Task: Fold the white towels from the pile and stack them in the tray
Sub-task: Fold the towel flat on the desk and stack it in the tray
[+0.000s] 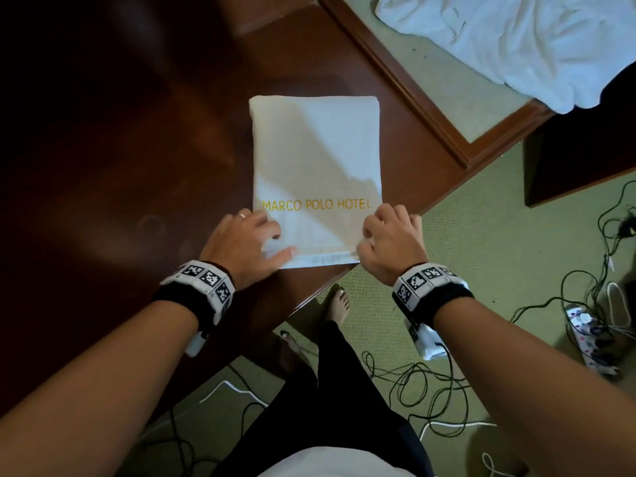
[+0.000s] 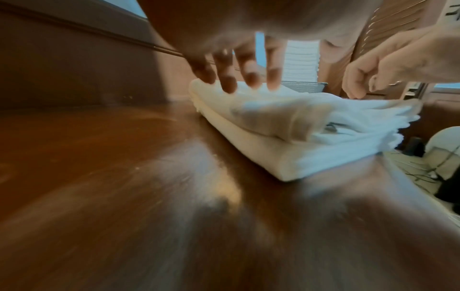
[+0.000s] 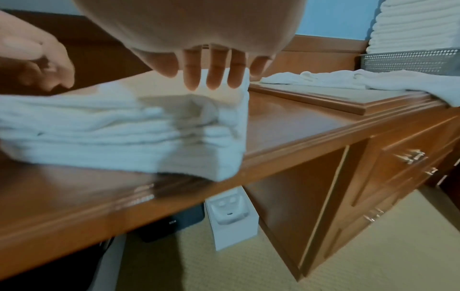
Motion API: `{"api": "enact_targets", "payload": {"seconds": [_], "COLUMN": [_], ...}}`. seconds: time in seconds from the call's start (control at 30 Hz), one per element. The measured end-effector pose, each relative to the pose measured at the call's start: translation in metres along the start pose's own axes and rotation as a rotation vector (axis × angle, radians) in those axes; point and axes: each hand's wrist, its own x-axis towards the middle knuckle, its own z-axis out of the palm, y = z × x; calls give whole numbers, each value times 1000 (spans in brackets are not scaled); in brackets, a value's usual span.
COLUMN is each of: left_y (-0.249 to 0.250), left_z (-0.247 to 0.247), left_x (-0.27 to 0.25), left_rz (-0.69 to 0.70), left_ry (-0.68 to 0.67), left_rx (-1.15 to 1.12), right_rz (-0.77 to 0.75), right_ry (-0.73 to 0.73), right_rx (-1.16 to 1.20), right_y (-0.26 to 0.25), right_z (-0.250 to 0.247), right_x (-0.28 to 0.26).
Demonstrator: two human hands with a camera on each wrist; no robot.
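Note:
A folded white towel [image 1: 316, 149] lettered MARCO POLO HOTEL lies on the dark wooden desk [image 1: 137, 166], with its near end at the desk's edge. My left hand [image 1: 284, 242] holds the near left corner, thumb on top and fingers [image 2: 239, 78] curled down onto the left edge. My right hand [image 1: 366, 239] pinches the near right corner, fingertips [image 3: 211, 78] at the right edge. In the left wrist view the towel's top layer [image 2: 286, 122] stands slightly raised at this end. The pile of loose towels [image 1: 516, 39] lies at the far right. A grey mesh tray [image 3: 410, 61] behind it carries a tall stack of folded towels [image 3: 415, 25].
A raised wooden ledge [image 1: 430, 98] borders the desk on the right, under the pile. Drawers with metal handles [image 3: 410, 155] sit below it. Tangled cables [image 1: 430, 390] and a power strip [image 1: 585, 335] lie on the green carpet. My bare foot [image 1: 339, 304] stands by the desk's corner.

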Motion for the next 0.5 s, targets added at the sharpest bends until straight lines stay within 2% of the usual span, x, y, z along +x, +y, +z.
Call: {"api": "enact_targets", "payload": {"seconds": [0.07,0.1,0.13,0.2,0.27,0.3,0.4,0.5], "left_y": [-4,-5,-5,-7,-11,-13,-17,-30], "left_z": [0,3,8,18,28,31,21,-4], "left_x": [14,21,28,35,35,34,38,62], "left_rz": [20,23,28,5,-75,-99,-78,-56], "left_ry": [228,259,221,46,-122,-161,-127,53], "left_rx": [26,59,89,111,101,101,118,144], "right_rz": [-15,-48,-87,-121,-46,-13,-24,-88], "right_ry": [103,111,85,-35,-149,-165,-154,-58], "right_rx": [74,65,23,-69,-94,-92,-119,-117], "right_y": [-10,-15,-20,-19,-1,10,27,26], "right_z": [1,4,9,22,33,37,30,8], "right_x": [19,29,36,44,40,35,33,62]}}
